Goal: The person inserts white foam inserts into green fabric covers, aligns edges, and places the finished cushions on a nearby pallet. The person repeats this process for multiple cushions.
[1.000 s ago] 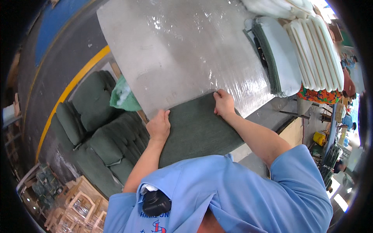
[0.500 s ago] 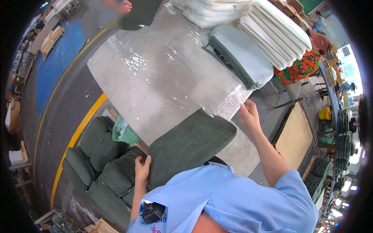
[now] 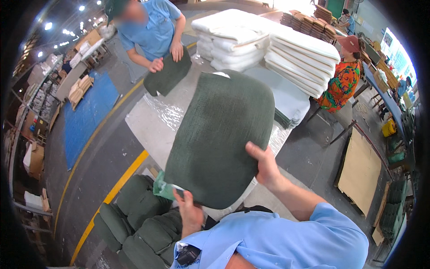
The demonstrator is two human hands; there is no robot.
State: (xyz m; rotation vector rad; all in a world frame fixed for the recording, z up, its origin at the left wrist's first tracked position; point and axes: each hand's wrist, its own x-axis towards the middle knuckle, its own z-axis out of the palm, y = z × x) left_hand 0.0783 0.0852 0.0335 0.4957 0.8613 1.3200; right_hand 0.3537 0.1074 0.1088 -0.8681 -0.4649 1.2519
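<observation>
Green cushion (image 3: pixel 219 139) now tilts up, right hand (image 3: pixel 268 168) newly pinching its side, left hand (image 3: pixel 191 213) its lower corner: two-handed support.

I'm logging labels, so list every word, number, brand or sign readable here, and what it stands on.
Light-blue collared cloth shirt, chest: dark lettering, only partly legible; I won't copy it.
Dark-green rounded fabric panel: no lettering shows.
Distant background: any print is too small or blurred to read.
</observation>
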